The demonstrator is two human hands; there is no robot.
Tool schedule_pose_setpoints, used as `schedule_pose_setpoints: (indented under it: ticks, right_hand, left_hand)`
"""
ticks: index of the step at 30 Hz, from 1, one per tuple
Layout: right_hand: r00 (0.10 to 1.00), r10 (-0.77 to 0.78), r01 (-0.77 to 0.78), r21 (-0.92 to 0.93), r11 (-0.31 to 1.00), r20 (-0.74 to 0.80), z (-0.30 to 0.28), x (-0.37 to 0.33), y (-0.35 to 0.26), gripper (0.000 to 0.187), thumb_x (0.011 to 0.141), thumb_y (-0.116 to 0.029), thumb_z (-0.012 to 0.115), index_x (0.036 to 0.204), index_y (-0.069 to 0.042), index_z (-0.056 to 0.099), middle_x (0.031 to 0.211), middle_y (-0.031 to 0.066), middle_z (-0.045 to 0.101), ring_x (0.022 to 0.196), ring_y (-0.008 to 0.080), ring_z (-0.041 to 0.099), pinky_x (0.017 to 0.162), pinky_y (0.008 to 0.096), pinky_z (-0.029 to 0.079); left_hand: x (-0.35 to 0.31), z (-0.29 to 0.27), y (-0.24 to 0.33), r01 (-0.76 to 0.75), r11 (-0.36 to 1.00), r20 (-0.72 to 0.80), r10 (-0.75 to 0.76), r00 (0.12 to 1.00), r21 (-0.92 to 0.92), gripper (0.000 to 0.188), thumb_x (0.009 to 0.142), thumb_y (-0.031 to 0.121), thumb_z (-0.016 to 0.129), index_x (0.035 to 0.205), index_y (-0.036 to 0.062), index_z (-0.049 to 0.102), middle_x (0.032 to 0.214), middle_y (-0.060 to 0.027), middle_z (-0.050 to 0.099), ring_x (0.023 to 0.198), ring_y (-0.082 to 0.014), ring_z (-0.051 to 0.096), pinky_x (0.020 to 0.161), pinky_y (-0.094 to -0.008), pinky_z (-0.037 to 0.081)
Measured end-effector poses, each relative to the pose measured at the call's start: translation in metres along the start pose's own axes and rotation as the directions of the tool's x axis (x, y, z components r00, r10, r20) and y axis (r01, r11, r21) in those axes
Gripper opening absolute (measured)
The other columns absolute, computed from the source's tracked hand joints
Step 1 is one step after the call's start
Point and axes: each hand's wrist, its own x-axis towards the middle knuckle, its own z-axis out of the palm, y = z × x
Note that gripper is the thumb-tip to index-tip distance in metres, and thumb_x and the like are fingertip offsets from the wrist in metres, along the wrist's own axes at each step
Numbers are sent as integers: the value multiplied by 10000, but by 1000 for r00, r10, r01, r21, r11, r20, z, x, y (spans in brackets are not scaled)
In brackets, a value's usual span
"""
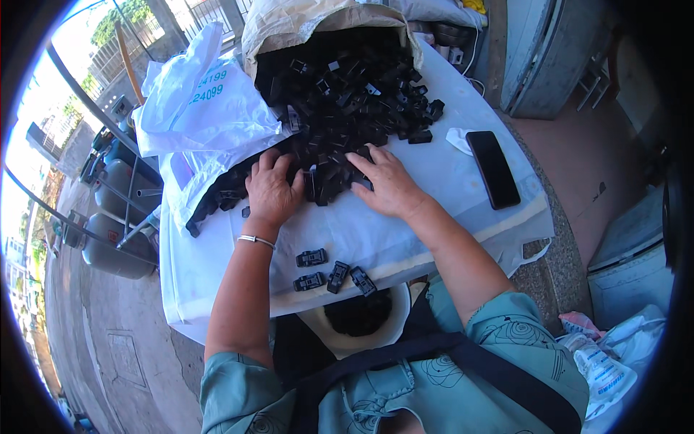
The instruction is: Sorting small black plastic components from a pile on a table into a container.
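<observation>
Resting left hand (272, 191) and right hand (387, 184), apart, on the black pile (343, 134) at twelve o'clock. Can't tell if gripping. Seems to spill from the brown paper bag (278, 30), maybe for easy reach. See four black pieces (337, 277) at six o'clock, maybe set aside to avoid mixing. See blue-green print on the white bag (189, 119) at ten o'clock.

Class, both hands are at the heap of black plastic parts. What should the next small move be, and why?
Probably the right hand should draw one part out of the heap of black plastic parts: it is at the heap's near side, the left hand is beside it, and four black pieces lie apart near the table's front edge.
</observation>
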Motion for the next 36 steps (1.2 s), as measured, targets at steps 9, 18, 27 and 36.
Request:
schedule_pose_setpoints:
  ticks: [9, 18, 27, 36]
  right_hand:
    - [968, -132, 109, -114, 987, -212, -18, -20, -22, 427, 809, -213, 658, 1216, -98, 594, 1289, 211, 507, 1195, 391, 488, 971, 453, 424]
    - [985, -168, 172, 136, 976, -44, 3, -25, -89, 185, 875, -199, 604, 1010, -73, 595, 765, 109, 651, 708, 306, 654, 624, 408, 532]
    - [972, -235, 234, 61, 970, 15, 18, -12, -92, 391, 869, -193, 598, 1247, -102, 559, 940, 139, 605, 839, 314, 644, 700, 410, 544]
    - [966, -256, 257, 89, 962, -21, 13, -21, -86, 145, 835, -122, 552, 950, -77, 627, 892, 134, 586, 761, 327, 656, 641, 413, 547]
  left_hand:
    - [-45, -31, 5, 66, 995, 85, -72, 994, 75, 370, 895, 327, 580, 1197, 117, 616, 1271, -97, 565, 1185, -332, 504, 984, -457, 383]
    - [-110, -61, -16, -2, 957, -144, -42, 989, -289, 298, 846, 184, 669, 1116, 67, 625, 1145, -152, 594, 1062, -324, 571, 897, -410, 462]
    - [-142, -47, 34, -145, 924, 55, 176, 983, -354, 319, 817, 268, 704, 1058, 67, 650, 1104, -144, 621, 986, -343, 584, 892, -426, 463]
    - [-100, -62, 15, -47, 988, -191, 18, 981, -148, 371, 813, 161, 682, 1170, 107, 600, 1164, -158, 589, 1119, -361, 541, 961, -445, 429]
